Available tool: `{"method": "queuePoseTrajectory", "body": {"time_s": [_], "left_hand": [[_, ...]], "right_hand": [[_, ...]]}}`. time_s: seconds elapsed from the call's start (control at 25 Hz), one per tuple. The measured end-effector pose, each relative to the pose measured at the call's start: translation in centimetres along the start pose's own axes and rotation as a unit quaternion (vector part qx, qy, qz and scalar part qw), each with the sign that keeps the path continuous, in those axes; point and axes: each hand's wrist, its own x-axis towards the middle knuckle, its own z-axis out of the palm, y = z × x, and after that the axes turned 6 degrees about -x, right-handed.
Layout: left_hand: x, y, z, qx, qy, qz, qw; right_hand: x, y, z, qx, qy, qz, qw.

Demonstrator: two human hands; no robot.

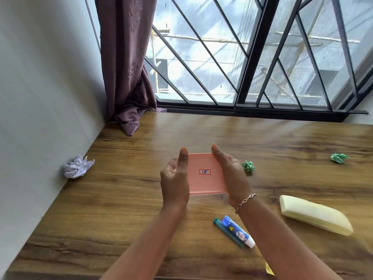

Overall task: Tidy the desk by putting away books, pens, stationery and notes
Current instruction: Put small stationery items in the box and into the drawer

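Head view: left hand [175, 179], right hand [230, 172] grip pink tray [205, 183]. Glue stick [238, 231], pen [217, 221], paper balls [248, 167] lie loose; tidying looks barely started.

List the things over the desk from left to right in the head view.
Crumpled lilac paper → pink tray → green paper ball → second green paper ball. Left out, since they overlap these: glue stick, pen, yellow case.

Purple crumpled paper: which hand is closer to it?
The left hand. It holds the pink tray on the left, purple crumpled paper further left; the right hand holds the tray's other side, farther away.
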Motion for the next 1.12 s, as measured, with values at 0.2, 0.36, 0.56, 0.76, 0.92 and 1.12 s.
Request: {"method": "queuePoseTrajectory", "body": {"time_s": [0.2, 0.36, 0.56, 0.76, 0.92, 1.12], "left_hand": [[-0.5, 0.4, -0.3, 0.004, -0.008, -0.042, 0.999], [-1.4, 2.1, -0.9, -0.012, -0.031, -0.095, 0.995], [-2.0, 2.7, -1.8, 0.009, -0.073, -0.137, 0.988], [-3.4, 1.9, -2.1, -0.008, -0.056, -0.131, 0.990], [-4.0, 0.8, -2.2, -0.038, -0.030, -0.115, 0.992], [-4.6, -0.8, -4.3, -0.047, 0.011, -0.133, 0.990]], "right_hand": [[-0.7, -0.2, 0.1, -0.041, -0.019, 0.024, 0.999], [-2.0, -0.9, -0.7, -0.066, -0.086, 0.072, 0.992], [-3.3, -0.7, -1.9, -0.039, -0.108, 0.080, 0.990], [-4.3, 0.7, -0.8, 0.046, -0.055, 0.048, 0.996], [-4.8, 1.9, 0.2, 0.092, 0.013, 0.029, 0.995], [-5.9, 4.1, 1.2, 0.079, 0.001, 0.078, 0.994]]}}
